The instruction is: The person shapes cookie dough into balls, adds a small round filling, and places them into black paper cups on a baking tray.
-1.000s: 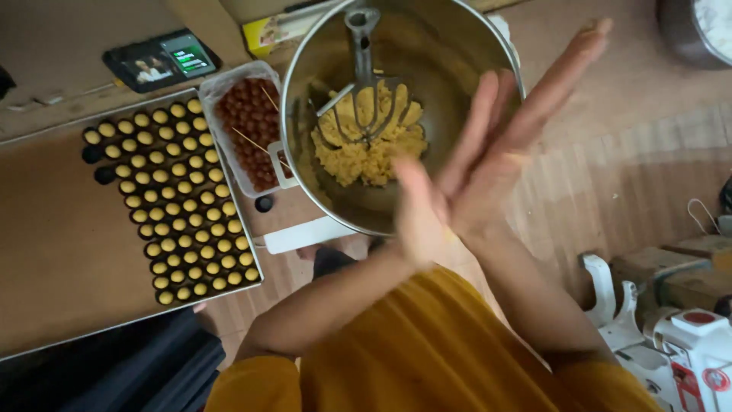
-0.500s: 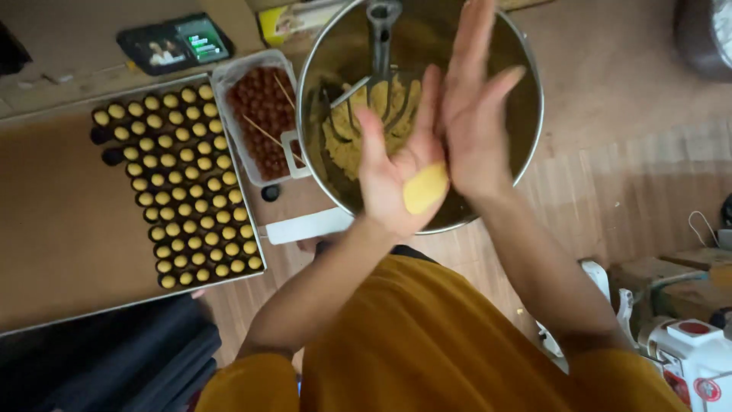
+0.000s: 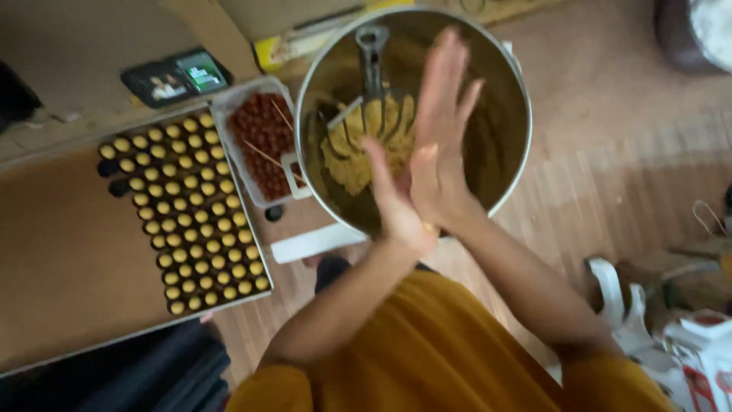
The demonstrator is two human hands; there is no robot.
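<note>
Pressing our two hands together palm to palm, we hold a small piece of yellow dough [image 3: 428,226] between them; only a bit of it shows at the heel of the palms. Our left hand [image 3: 393,202] lies under and our right hand [image 3: 442,145] on top, fingers straight and flat, not closed into a fist. We judge this dough soft, light and a little greasy, so it needs gentle pressure from the palms, not the fingertips.

Just beyond the hands stands the steel mixing bowl [image 3: 507,172] with more dough [image 3: 354,149] and a beater [image 3: 371,57] in it. To the left of the hands we see a clear tub of brown filling balls [image 3: 263,141] and, further left, a baking tray [image 3: 69,259] with rows of small yellow balls [image 3: 191,214]. Nothing stands between hands and tray.
</note>
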